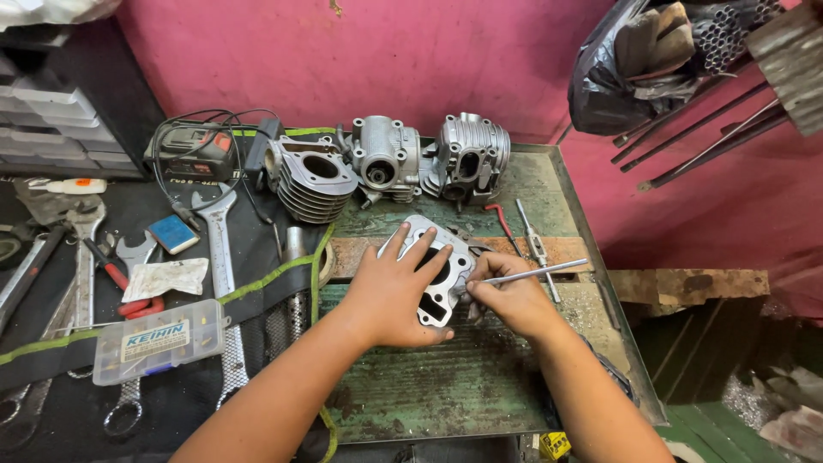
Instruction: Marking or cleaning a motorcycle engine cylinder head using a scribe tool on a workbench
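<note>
We press our left hand (396,287) flat, fingers spread, on one grey gasket plate (435,267) lying on the green table (446,386), our right hand (507,296) pinched around one thin metal scriber (536,273), with three engine parts (386,159) behind.

A worn green metal bench (446,390) carries a flat gasket plate (437,257), a finned cylinder (310,178), two cylinder heads (386,156) (469,156), a red hex key (500,221) and a tap wrench (533,242); a black mat (257,249) covers its left side
</note>
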